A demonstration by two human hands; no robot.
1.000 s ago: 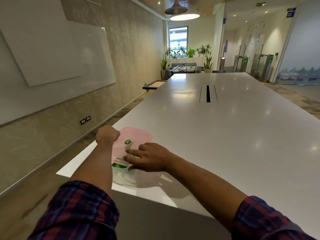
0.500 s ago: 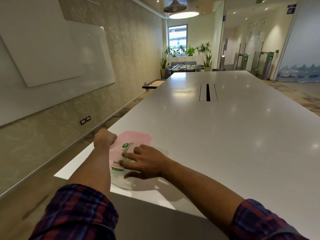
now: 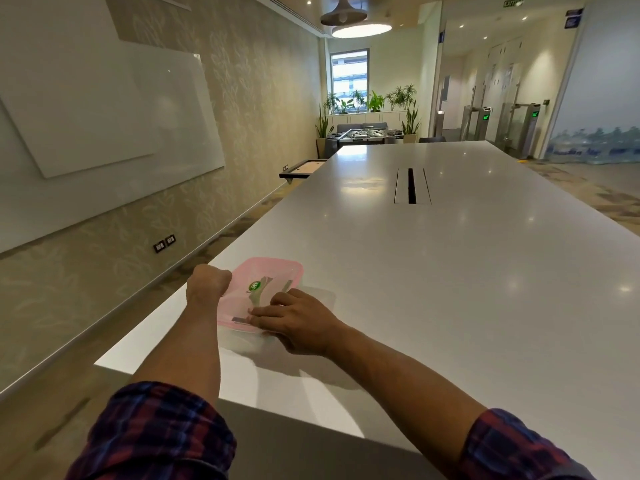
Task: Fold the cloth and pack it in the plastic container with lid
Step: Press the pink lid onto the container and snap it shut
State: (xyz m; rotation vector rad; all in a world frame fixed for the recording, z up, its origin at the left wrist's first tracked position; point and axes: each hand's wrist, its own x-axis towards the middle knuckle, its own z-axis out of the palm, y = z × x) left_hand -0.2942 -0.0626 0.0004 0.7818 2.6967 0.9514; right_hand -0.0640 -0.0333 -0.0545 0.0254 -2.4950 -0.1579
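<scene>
step: lid-closing, my read. Cloth seems already packed; only the seating of the lid looks unfinished.
container: clear plastic container (image 3: pixel 242 341) sits at the near-left corner of the white table (image 3: pixel 450 271), close to the edge.
lid: pink lid (image 3: pixel 266 282) lies on top of the container, long axis running away from the person and slightly right. Far end looks a bit raised, so probably not snapped on all round.
left hand: left hand (image 3: pixel 206 284) curled closed on the lid's left rim, knuckles up. Fingertips hidden under the hand.
right hand: right hand (image 3: pixel 298 320) lies flat, fingers spread and pointing left, pressing the near-right part of the lid. Not grasping, just palm-down.
key relation: both hands are on the near half; the unseated far edge lies beyond both, away from the person. Right hand looks nearer to it along the right rim.
cloth: barely readable through the lid, a grey-greenish shape under the green sticker (image 3: pixel 254 286). Fold quality can't be judged.
hidden: the container's near wall is partly covered by the right hand; any latches can't be made out.
</scene>
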